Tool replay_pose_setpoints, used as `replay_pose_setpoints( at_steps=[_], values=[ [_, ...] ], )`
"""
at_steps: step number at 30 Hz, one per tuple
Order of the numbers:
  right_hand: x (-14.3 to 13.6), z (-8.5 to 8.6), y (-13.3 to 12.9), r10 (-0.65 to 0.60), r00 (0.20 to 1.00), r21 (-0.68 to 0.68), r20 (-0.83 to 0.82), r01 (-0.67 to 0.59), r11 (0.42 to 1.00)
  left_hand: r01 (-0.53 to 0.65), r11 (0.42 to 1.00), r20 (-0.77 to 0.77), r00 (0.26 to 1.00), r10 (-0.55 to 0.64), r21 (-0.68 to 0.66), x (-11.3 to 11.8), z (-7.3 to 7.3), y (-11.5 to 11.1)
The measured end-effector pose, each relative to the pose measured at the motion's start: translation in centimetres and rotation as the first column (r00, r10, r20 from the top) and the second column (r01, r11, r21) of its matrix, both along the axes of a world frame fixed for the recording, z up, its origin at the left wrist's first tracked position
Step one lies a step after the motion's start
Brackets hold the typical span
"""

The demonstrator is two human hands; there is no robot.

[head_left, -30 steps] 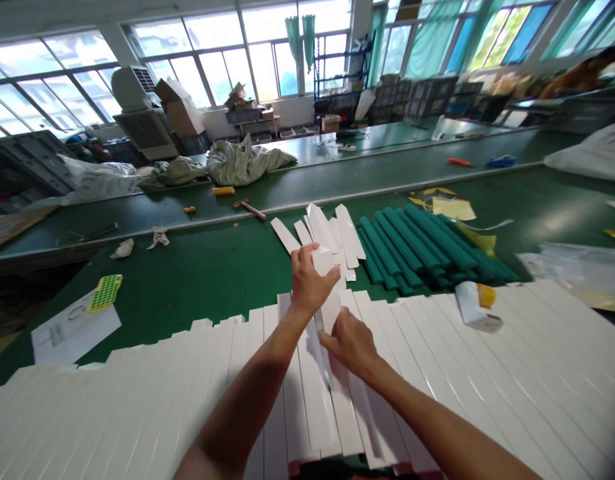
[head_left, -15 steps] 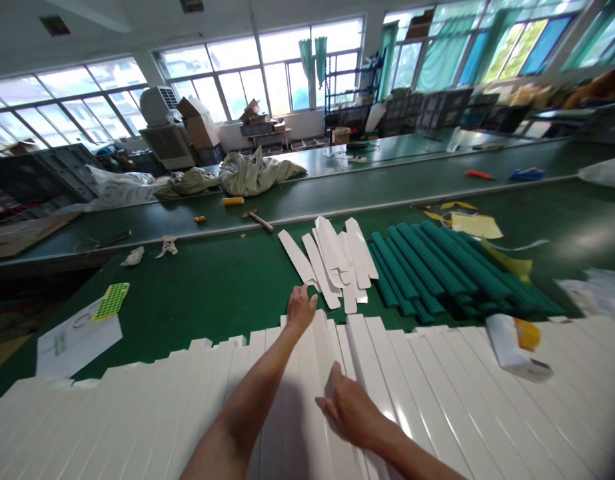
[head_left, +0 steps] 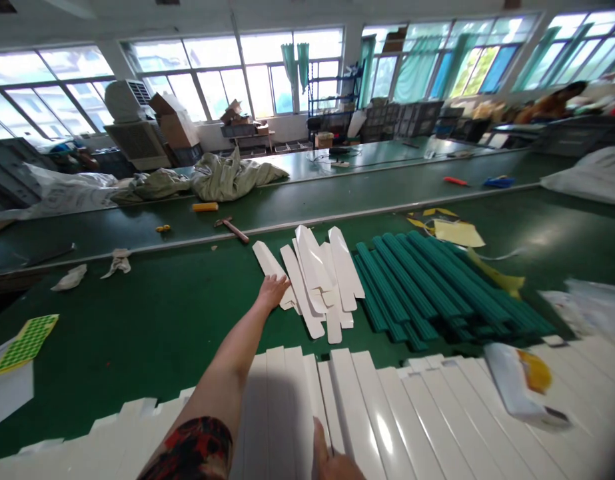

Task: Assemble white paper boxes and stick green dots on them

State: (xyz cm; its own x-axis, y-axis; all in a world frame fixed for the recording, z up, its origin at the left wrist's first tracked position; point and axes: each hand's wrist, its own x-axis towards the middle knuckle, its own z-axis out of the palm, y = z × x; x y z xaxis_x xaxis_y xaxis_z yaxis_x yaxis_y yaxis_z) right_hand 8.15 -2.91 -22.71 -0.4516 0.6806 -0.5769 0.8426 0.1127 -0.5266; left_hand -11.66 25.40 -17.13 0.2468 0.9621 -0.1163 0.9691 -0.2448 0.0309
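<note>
My left hand (head_left: 274, 291) reaches over the green table and touches the lower part of the leftmost white strip (head_left: 268, 259); its fingers are bent over the strip, and whether they pinch it cannot be made out. More flat white pieces (head_left: 314, 267) lie loosely piled just right of it. At the bottom edge my right hand (head_left: 334, 460) is partly cut off, its index finger stretched out along the row of long white boxes (head_left: 367, 393). Ribbed green tubes (head_left: 417, 280) are stacked to the right of the white pieces.
A white and yellow object (head_left: 527, 383) rests on the boxes at the right. A hammer (head_left: 232, 230) and a yellow roll (head_left: 205, 207) lie farther back. Crumpled cloth (head_left: 232, 177) sits beyond. Yellow paper (head_left: 458, 233) is behind the tubes. A person (head_left: 557, 103) is at the far right.
My left hand has moved forward from the box ends to the leftmost white strip. My right hand sits lower in view, nearer the bottom edge. The view has shifted.
</note>
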Motion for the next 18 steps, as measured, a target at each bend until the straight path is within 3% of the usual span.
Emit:
replay_pose_setpoints(
  at_steps=[3,6,8,11,13,15,17,18],
  values=[
    [0.1,2.5,-0.1,-0.021,0.999,-0.044,-0.031,0.02,0.999,0.091,0.995,-0.022,0.996,-0.09,0.029,0.4,1.4,-1.5],
    [0.4,6.0,-0.7,-0.036,0.997,-0.053,-0.067,0.033,0.998,0.163,0.984,-0.038,0.986,-0.16,0.077,0.4,4.5,-3.8],
    [0.9,7.9,-1.2,-0.06,0.992,-0.023,-0.115,0.058,0.998,0.189,0.972,-0.04,0.982,-0.185,0.139,0.0,8.0,-5.5],
    [1.5,10.3,-1.5,-0.142,0.974,0.136,-0.177,0.167,0.976,0.173,0.935,-0.005,0.984,-0.181,0.311,-0.3,15.0,-8.8],
    [1.7,12.1,-0.9,-0.22,0.943,0.333,-0.25,0.298,0.895,0.084,0.809,0.187,0.954,-0.234,0.582,0.4,19.7,-12.3],
    [1.5,14.0,0.1,-0.255,0.892,0.496,-0.373,0.424,0.757,-0.097,0.715,0.422,0.858,-0.292,0.692,2.4,23.2,-16.5],
    [1.1,15.4,0.9,-0.23,0.841,0.564,-0.49,0.507,0.652,-0.231,0.703,0.592,0.738,-0.324,0.673,5.3,24.7,-20.6],
    [0.9,15.9,1.1,-0.197,0.814,0.561,-0.547,0.531,0.635,-0.261,0.701,0.638,0.686,-0.348,0.663,6.8,24.7,-22.4]
  ],
)
